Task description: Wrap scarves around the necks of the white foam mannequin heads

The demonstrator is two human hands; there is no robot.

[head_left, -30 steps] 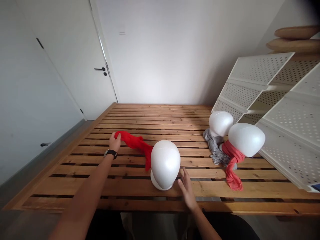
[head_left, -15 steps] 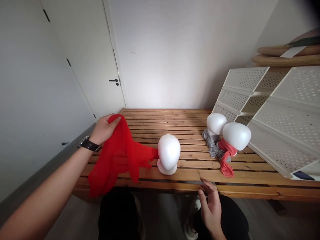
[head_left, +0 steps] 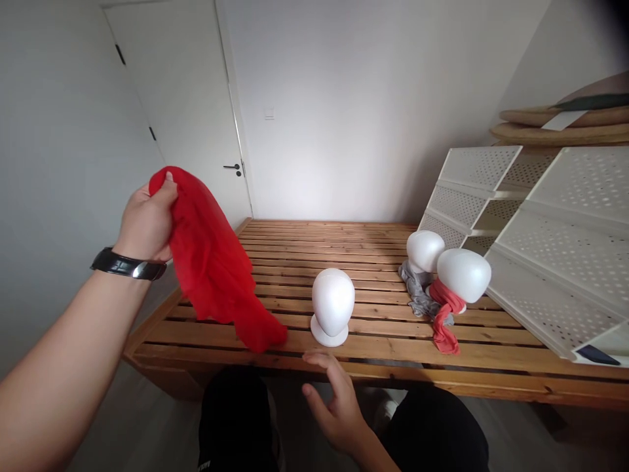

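My left hand (head_left: 150, 219) is raised at the left, closed on one end of a bright red scarf (head_left: 211, 255). The cloth hangs down and to the right, its lower end at the slatted bench near a white foam mannequin head (head_left: 333, 305). That head stands upright on its round base, bare, and the scarf is apart from it. Just in front of the head, over the bench's front edge, my right hand (head_left: 337, 403) holds nothing, with thumb and fingers apart.
On the right of the wooden slatted bench (head_left: 295, 246) stand two more white heads, one (head_left: 425, 250) with a grey scarf (head_left: 417, 292), the other (head_left: 464, 275) with a coral scarf (head_left: 447, 314). White perforated bins (head_left: 555, 262) rise beyond, below stacked cushions (head_left: 560, 134). A door (head_left: 181, 98) is at the left.
My left hand has risen leftward, drawing the red scarf away from the middle head. My right hand has moved left, to in front of that head. The view has shifted slightly.
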